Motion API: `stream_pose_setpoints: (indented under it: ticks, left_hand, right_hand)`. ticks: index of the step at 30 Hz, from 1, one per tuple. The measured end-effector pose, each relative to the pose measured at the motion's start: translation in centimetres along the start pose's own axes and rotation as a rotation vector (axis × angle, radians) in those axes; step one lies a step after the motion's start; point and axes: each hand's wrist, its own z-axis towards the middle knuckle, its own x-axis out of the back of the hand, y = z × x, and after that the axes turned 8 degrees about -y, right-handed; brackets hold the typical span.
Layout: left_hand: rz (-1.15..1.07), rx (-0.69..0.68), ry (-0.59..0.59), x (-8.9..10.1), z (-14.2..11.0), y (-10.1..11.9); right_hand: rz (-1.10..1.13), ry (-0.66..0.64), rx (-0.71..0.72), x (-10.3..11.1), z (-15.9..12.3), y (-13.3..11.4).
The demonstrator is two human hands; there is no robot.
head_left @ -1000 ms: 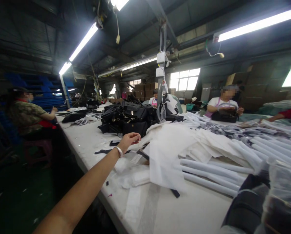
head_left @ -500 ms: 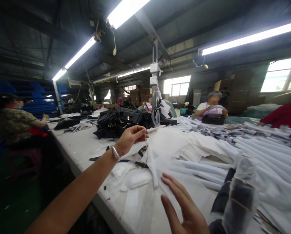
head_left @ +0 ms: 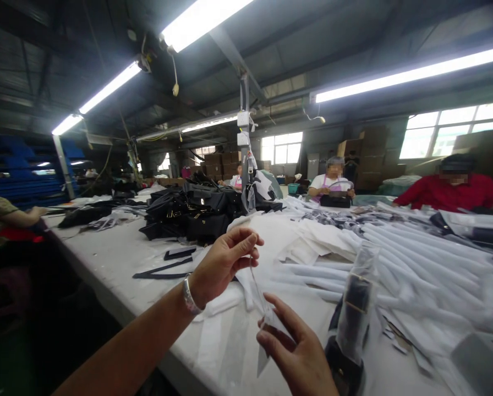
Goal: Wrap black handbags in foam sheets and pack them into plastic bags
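Observation:
My left hand [head_left: 222, 258], with a silver bracelet at the wrist, is closed in a pinch on the top of a thin pale string [head_left: 253, 281]. The string runs down to a small whitish tag [head_left: 263, 357]. My right hand [head_left: 298, 349] grips this tag between thumb and fingers, which hide part of it. Just right of that hand stands a black bag [head_left: 345, 360] with a gold-coloured buckle, its strap wrapped in clear plastic. White tissue sheets [head_left: 267, 225] lie behind both hands.
Black bags [head_left: 189, 206] are heaped beyond my left hand, near a post [head_left: 245, 143]. White wrapped straps [head_left: 407, 258] cover the table's right side. Dark strips [head_left: 164, 272] lie at left. Co-workers sit around the table, one in a red top [head_left: 436, 190].
My right hand has come in from below and closed on the tag hanging from my left hand's string. The view has turned right, bringing the person in red into sight.

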Motion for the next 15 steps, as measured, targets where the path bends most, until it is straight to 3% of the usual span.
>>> stream_pose_setpoints:
  ticks: [3,7,10,15]
  left_hand:
    - [0.131,0.047,-0.066,-0.2,-0.8,-1.0]
    - [0.515,0.214,-0.289,-0.2,-2.1,-1.1]
    - [0.786,0.274,-0.436,0.1,-2.8,-0.5]
    - [0.853,0.359,-0.589,0.8,-3.4,0.0]
  right_hand:
    - [-0.045,0.006,0.008,0.8,-1.0,-0.4]
    - [-0.246,-0.086,0.059,2.0,-1.7,-1.1]
    - [-0.324,-0.040,0.112,2.4,-2.0,-1.2]
    - [-0.429,0.042,0.122,2.5,-2.4,-1.0]
